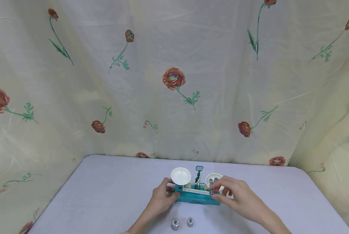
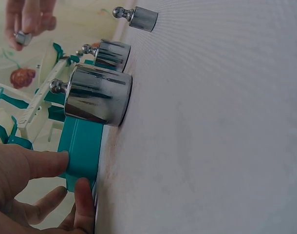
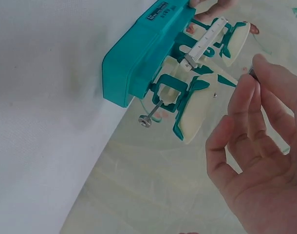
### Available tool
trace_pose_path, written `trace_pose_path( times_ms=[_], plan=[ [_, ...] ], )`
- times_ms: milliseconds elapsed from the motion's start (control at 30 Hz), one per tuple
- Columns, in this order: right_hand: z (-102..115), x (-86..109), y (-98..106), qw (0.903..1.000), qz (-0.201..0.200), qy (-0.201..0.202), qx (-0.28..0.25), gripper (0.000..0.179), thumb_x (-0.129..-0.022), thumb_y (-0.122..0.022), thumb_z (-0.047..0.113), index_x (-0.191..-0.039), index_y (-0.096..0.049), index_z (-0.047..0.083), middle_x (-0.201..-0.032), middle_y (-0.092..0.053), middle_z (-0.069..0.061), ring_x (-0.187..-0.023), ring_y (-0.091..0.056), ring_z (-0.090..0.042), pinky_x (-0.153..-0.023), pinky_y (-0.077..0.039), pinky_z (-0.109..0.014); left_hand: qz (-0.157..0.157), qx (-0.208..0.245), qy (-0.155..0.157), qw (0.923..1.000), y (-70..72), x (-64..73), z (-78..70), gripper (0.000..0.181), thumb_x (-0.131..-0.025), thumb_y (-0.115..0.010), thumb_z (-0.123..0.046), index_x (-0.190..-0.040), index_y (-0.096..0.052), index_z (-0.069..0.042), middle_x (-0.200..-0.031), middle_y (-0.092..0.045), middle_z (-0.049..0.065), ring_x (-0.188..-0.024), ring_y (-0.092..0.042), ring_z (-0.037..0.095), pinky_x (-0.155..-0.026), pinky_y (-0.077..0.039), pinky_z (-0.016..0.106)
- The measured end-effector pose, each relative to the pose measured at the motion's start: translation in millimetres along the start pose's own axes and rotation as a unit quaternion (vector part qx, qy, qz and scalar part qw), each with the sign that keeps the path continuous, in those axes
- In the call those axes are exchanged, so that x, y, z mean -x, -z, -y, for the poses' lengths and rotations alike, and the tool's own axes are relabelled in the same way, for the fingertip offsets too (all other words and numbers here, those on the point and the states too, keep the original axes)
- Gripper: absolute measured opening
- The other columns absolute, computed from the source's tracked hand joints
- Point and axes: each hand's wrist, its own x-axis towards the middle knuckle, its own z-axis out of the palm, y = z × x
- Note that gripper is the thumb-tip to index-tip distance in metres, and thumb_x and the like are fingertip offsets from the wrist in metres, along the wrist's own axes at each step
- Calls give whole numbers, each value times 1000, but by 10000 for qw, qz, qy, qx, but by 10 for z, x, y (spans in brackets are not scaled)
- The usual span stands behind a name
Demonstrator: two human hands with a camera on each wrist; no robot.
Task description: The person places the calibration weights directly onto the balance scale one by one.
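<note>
A teal balance scale (image 1: 196, 197) with two white pans stands on the table. At its left end, my left hand (image 1: 161, 198) grips the base, thumb in front. My right hand (image 1: 235, 196) is at the right pan (image 1: 218, 175) and pinches a small metal weight (image 3: 253, 73) between thumb and fingertips. Silver weights (image 1: 216, 179) show at that pan beside the fingers, which partly hide them. The left pan (image 1: 181, 176) holds nothing. In the left wrist view, the left thumb (image 2: 48, 163) lies against the teal base.
Two knobbed metal weights, a larger one (image 1: 175, 223) and a smaller one (image 1: 190, 222), stand on the table in front of the scale. A third small weight (image 2: 143, 18) shows in the left wrist view. Behind the table hangs a flowered curtain (image 1: 174, 130).
</note>
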Motion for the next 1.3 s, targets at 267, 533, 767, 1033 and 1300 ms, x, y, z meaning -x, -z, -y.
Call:
trace_pose_path(
  times_ms=[267, 533, 767, 1033, 1300],
  plan=[
    [0, -42, 26, 9974, -236, -625, 262, 19, -97, -81, 27, -115, -77, 26, -110, -75, 12, -82, -59, 5, -72, -54, -18, -26, 50, -56, 10000, 7, -3, 3, 45, -97, -79, -17, -135, -56, -8, -118, -73, 19, -101, -72, 31, -87, -63, 52],
    [-56, -31, -30, 9938, -886, -414, 527, 21, -93, -84, 15, -111, -78, 24, -104, -74, 13, -80, -60, 8, -68, -54, -22, -42, 11, 21, 10000, -7, -4, 11, 44, -97, -79, -17, -134, -57, -8, -116, -73, 18, -99, -71, 27, -84, -63, 48],
    [-98, -23, -45, 9917, -1047, -425, 618, 23, -92, -85, 15, -112, -77, 24, -101, -72, 15, -79, -58, 8, -65, -51, -21, -54, -7, 14, 10000, -1, -10, 15, 44, -97, -79, -17, -134, -57, -8, -116, -74, 18, -100, -72, 28, -86, -63, 50],
    [-122, -31, -53, 9905, -1009, -642, 676, 23, -94, -84, 16, -113, -77, 25, -99, -70, 15, -80, -58, 7, -66, -51, -22, -52, -2, 61, 10000, -9, -20, 23, 44, -97, -79, -17, -134, -58, -9, -116, -74, 17, -100, -72, 27, -85, -63, 48],
    [-153, -50, -90, 9875, -1192, -488, 907, 23, -95, -83, 15, -116, -78, 22, -99, -69, 14, -79, -57, 7, -65, -48, -19, -56, -19, 115, 9999, -3, -20, 8, 45, -96, -79, -18, -135, -57, -9, -118, -74, 18, -100, -72, 28, -85, -64, 49]
  ],
)
